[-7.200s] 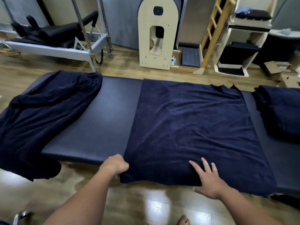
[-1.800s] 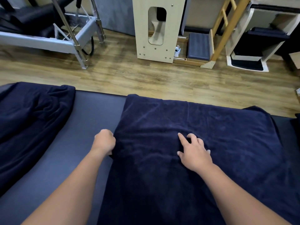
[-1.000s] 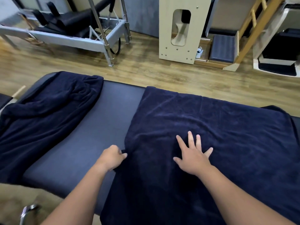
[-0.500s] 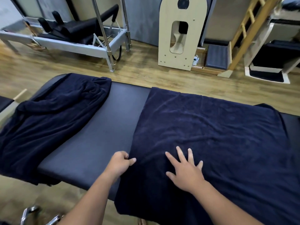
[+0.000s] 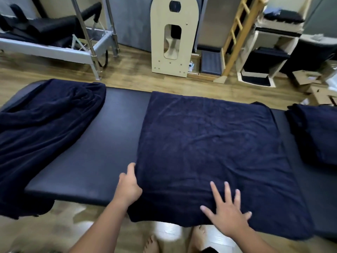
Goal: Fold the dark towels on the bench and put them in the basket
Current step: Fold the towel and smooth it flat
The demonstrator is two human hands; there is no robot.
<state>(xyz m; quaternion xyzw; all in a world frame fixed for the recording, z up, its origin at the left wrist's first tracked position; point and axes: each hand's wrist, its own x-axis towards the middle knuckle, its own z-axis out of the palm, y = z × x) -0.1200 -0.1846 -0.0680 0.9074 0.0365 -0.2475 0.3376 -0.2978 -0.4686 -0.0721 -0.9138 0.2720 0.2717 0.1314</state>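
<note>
A dark navy towel (image 5: 209,148) lies spread flat across the middle of the black padded bench (image 5: 109,136), its near edge hanging over the front. My left hand (image 5: 129,183) grips the towel's left edge near the front corner, fingers tucked under the cloth. My right hand (image 5: 226,210) presses flat on the towel near its front edge, fingers spread. A second, crumpled dark towel (image 5: 45,128) lies on the bench's left end and hangs off the side. A folded dark pile (image 5: 315,132) sits at the right end. No basket is in view.
Wooden floor lies beyond the bench. A metal-framed exercise machine (image 5: 54,44) stands at the back left, a pale wooden arch unit (image 5: 173,37) in the middle, a wooden ladder (image 5: 237,37) and white shelves (image 5: 269,44) at the back right. Cardboard boxes (image 5: 313,88) lie far right.
Both hands have slid toward the bench's front edge along the towel. The view has pulled back, so the folded pile at the right shows again.
</note>
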